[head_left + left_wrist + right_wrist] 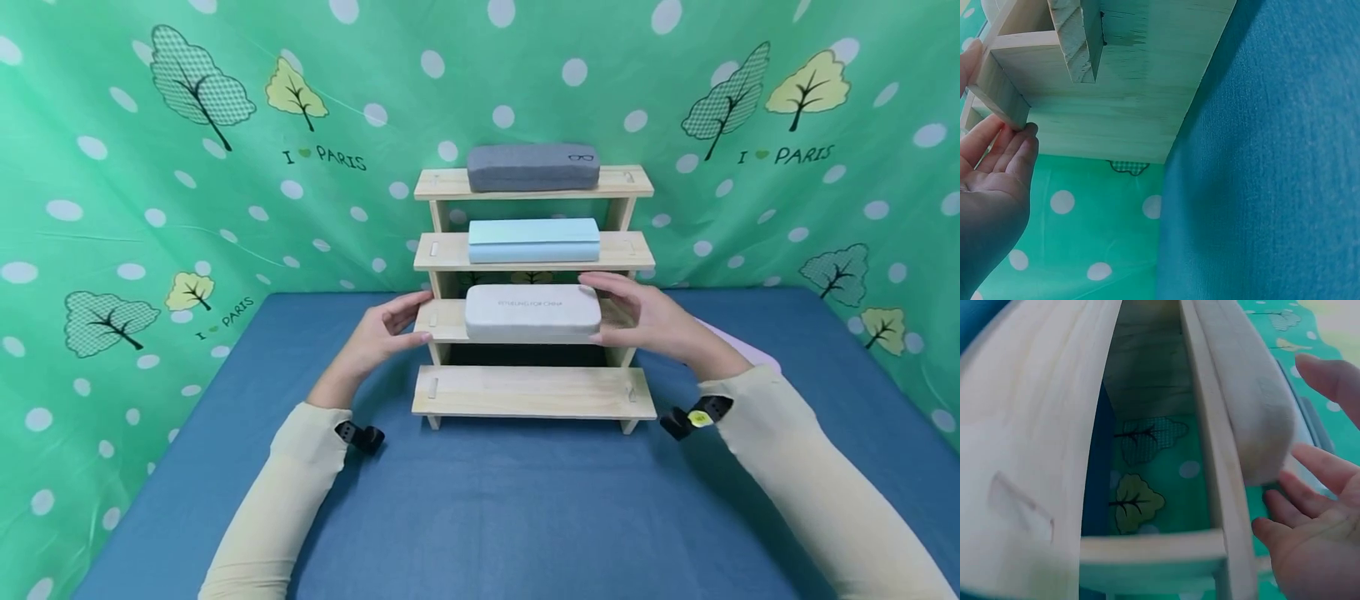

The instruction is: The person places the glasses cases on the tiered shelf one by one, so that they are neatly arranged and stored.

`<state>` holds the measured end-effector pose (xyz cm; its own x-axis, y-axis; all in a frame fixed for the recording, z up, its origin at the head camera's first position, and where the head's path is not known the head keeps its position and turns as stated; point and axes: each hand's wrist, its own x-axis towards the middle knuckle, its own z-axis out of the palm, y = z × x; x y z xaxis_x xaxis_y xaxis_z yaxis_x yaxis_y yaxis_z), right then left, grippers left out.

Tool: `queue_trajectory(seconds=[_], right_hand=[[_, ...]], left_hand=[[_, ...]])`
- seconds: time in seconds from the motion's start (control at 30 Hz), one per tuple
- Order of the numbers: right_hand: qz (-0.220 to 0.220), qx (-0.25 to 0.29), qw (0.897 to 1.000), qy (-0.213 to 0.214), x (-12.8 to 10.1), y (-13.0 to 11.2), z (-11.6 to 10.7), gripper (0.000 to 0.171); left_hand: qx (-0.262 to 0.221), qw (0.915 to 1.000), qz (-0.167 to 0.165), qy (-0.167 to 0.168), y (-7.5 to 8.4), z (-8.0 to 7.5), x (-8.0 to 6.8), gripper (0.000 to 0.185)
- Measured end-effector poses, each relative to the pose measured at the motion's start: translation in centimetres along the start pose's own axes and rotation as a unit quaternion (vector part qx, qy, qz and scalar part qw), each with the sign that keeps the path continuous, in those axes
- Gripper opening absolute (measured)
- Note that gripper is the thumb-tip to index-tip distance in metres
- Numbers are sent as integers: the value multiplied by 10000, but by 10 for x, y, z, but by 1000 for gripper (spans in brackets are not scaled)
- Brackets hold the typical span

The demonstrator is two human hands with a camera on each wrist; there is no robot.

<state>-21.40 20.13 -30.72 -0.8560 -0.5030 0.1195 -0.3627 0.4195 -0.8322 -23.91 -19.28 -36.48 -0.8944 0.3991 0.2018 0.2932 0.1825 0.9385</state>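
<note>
A wooden tiered rack [534, 392] stands on the blue cloth. On its third board from the top lies a white glasses case [532, 312] with dark lettering. My right hand [648, 321] is around the case's right end, its fingers spread in the right wrist view and the thumb apart from the case. My left hand [386, 329] holds the left end of that same board, thumb at the front edge and fingers at the back edge. A light blue glasses case [534, 242] rests on the second board, and a grey glasses case [533, 168] on the top one.
The lowest board [525, 393] is bare. A lavender object [750, 348] lies on the blue cloth [510, 517], partly hidden behind my right wrist. A green patterned curtain [502, 67] hangs behind the rack and along both sides.
</note>
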Motion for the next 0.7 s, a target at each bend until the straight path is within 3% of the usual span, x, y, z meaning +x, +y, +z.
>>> queue_trajectory(seconds=[0.1,0.27,0.5,0.7], right_hand=[[-314,15,9989,344,-18,2,-3,64],[-758,554,9919,855,-54,12,-8,47],[-252,689,9865,1463,-95,41,-18,39],[280,377,9793,1971,-116,58,-23,38]], left_hand=[[3,10000,9,-1,0,-1,0,62],[19,10000,-12,24,0,-1,0,62],[5,10000,-30,28,0,0,0,61],[-5,10000,48,10,0,0,-1,61]])
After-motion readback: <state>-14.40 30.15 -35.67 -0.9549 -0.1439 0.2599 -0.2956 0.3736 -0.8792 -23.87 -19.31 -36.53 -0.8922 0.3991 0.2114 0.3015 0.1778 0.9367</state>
